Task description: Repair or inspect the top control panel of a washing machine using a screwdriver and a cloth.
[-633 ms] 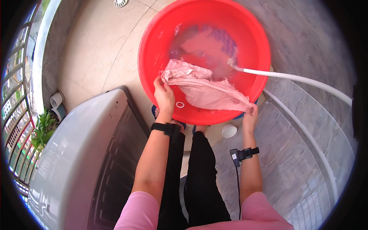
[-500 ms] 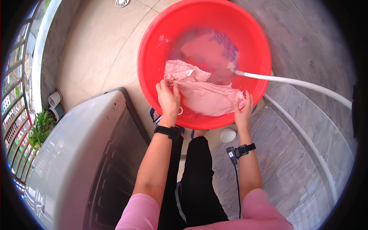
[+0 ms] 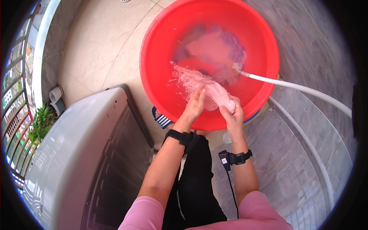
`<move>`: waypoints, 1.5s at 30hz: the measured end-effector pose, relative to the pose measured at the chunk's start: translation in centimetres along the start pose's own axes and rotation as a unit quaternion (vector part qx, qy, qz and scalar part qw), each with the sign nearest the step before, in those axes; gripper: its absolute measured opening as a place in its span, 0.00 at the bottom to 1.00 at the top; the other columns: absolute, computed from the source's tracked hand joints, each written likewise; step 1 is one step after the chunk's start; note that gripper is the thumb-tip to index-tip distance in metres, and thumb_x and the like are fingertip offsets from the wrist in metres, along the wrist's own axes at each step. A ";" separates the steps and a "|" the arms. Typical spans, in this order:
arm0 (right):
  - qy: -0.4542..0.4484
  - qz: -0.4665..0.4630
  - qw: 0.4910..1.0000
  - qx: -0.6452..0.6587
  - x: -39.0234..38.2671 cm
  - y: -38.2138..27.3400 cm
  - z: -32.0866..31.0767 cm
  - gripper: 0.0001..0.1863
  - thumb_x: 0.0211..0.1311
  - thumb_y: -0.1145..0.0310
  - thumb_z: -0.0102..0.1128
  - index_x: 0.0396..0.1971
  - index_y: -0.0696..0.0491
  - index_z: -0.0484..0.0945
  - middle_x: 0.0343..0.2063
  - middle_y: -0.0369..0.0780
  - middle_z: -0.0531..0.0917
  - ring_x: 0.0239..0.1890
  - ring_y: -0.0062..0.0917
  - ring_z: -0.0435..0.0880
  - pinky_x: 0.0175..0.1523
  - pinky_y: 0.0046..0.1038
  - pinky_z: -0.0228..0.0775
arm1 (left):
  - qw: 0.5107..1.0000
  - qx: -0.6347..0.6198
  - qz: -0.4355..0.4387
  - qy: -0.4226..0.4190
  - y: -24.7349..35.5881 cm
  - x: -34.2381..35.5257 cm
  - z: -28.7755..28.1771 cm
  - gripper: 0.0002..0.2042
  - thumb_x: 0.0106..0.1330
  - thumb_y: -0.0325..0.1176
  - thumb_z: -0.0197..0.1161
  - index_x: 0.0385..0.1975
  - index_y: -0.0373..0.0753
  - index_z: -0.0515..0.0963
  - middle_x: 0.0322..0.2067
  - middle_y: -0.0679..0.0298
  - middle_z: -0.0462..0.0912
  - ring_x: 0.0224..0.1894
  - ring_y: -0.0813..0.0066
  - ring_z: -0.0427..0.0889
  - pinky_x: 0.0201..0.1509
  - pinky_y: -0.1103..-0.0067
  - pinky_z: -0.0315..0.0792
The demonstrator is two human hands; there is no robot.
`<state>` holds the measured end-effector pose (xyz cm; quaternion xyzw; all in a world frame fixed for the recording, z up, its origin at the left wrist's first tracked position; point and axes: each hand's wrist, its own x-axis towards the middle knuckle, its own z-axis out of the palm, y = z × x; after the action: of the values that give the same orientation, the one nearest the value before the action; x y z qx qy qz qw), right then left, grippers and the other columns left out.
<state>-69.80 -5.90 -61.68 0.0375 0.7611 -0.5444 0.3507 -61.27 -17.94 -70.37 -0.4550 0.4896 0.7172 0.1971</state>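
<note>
A pink cloth [image 3: 218, 93] is bunched lengthwise at the water's surface in a red plastic tub [image 3: 153, 61], with droplets splashing at its far end. My left hand [image 3: 195, 102] presses its fingers round the middle of the cloth from the left. My right hand [image 3: 233, 114] grips the cloth's near right end. Submerged fabric [image 3: 211, 48] shows hazily in the cloudy water beyond. A white hose [image 3: 283, 82] runs over the tub's right side into the water.
At the left stands a grey appliance [image 3: 69, 153], with a potted plant [image 3: 40, 124], small pots [image 3: 55, 96] and a railing [image 3: 15, 115] beyond. A grey marble surface [image 3: 276, 153] with a second white tube [image 3: 303, 130] lies right. My sandalled foot [image 3: 163, 119] is under the tub's edge.
My hands have moved closer together, the left one rightward, the right one leftward. The cloth, earlier stretched flat across the tub, is now gathered into a shorter bunch, splashing water.
</note>
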 end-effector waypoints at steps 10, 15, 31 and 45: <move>-0.071 -0.009 0.981 -0.178 1.1 0.8 1.2 0.20 0.66 0.61 0.51 0.47 0.62 0.64 0.44 0.47 0.67 0.52 0.39 0.64 0.56 0.36 0.57 | 0.834 -0.517 -0.010 -0.191 0.1 -3.8 2.3 0.17 0.72 0.40 0.44 0.50 0.33 0.71 0.44 0.59 0.77 0.44 0.72 0.74 0.51 0.75 0.69; 0.202 0.079 0.972 -0.095 3.9 9.3 -7.6 0.25 0.69 0.51 0.42 0.46 0.60 0.68 0.44 0.49 0.69 0.51 0.36 0.67 0.56 0.34 0.58 | 0.987 -0.016 0.132 -0.095 4.2 -5.5 0.6 0.20 0.72 0.37 0.45 0.59 0.33 0.66 0.55 0.57 0.72 0.57 0.67 0.70 0.62 0.75 0.61; 0.050 0.101 0.986 -0.119 5.2 10.6 -3.7 0.12 0.48 0.74 0.64 0.31 0.60 0.73 0.32 0.42 0.77 0.32 0.26 0.75 0.39 0.27 0.68 | 0.904 0.408 0.044 0.117 -0.1 1.9 -1.9 0.16 0.62 0.41 0.53 0.41 0.34 0.74 0.40 0.41 0.78 0.41 0.47 0.78 0.45 0.60 0.73; -0.025 -0.073 0.949 0.306 -8.3 -13.3 -7.5 0.14 0.58 0.63 0.64 0.36 0.51 0.69 0.43 0.39 0.76 0.50 0.28 0.73 0.55 0.36 0.65 | 0.890 -0.376 -0.200 0.161 0.4 1.5 5.1 0.27 0.67 0.43 0.54 0.62 0.45 0.56 0.53 0.56 0.69 0.45 0.64 0.76 0.47 0.61 0.72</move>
<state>-73.13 -2.17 -45.05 0.0737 0.5492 -0.7761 0.3010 -64.64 -13.89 -70.90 -0.6927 0.1072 0.7099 0.0687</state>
